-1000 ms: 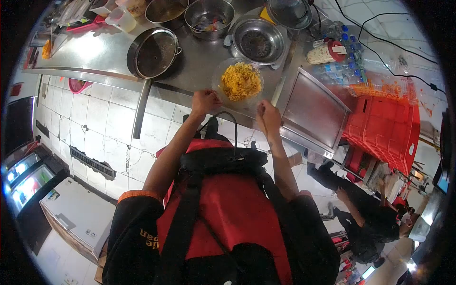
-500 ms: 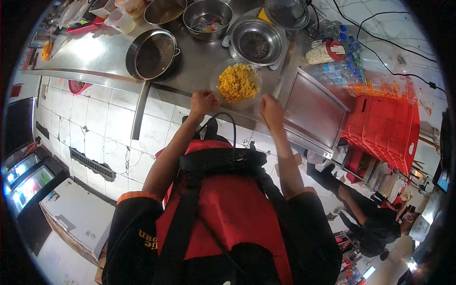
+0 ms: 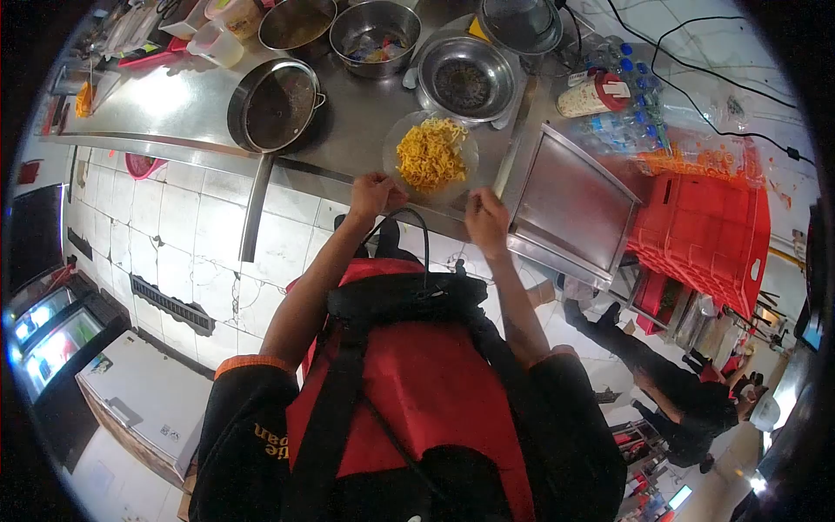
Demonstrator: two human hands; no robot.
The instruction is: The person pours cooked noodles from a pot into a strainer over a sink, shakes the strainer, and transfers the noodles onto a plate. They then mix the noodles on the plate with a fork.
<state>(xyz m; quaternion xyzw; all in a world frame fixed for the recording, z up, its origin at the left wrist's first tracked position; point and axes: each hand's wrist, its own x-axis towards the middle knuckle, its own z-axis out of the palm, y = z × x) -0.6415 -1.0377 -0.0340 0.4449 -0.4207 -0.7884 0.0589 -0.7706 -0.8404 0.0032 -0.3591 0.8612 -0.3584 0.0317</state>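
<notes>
A mound of yellow noodles [image 3: 432, 157] lies on a clear, round plate or sheet [image 3: 394, 139] at the front of the steel counter. My left hand [image 3: 374, 193] is by its near left edge, fingers pinched together. On the near right side my right hand [image 3: 488, 215] is closed, with its fingertips right at the counter's front edge. What either hand pinches, if anything, I cannot tell. Just behind the noodles stands a steel bowl [image 3: 465, 80] with a dark pattern in its bottom.
A dark round pan [image 3: 277, 106] sits left of the noodles. Behind it are a steel pot [image 3: 298, 23] and a bowl of small packets [image 3: 375, 39]. To the right are a steel tray [image 3: 570, 204], water bottles [image 3: 622, 135] and a red crate [image 3: 700, 230]. Another person [image 3: 674, 391] stands farther right.
My right hand has shifted a little left and nearer to me, its fingers now turned toward the plate. My left hand has barely moved. More of the clear edge around the noodles shows.
</notes>
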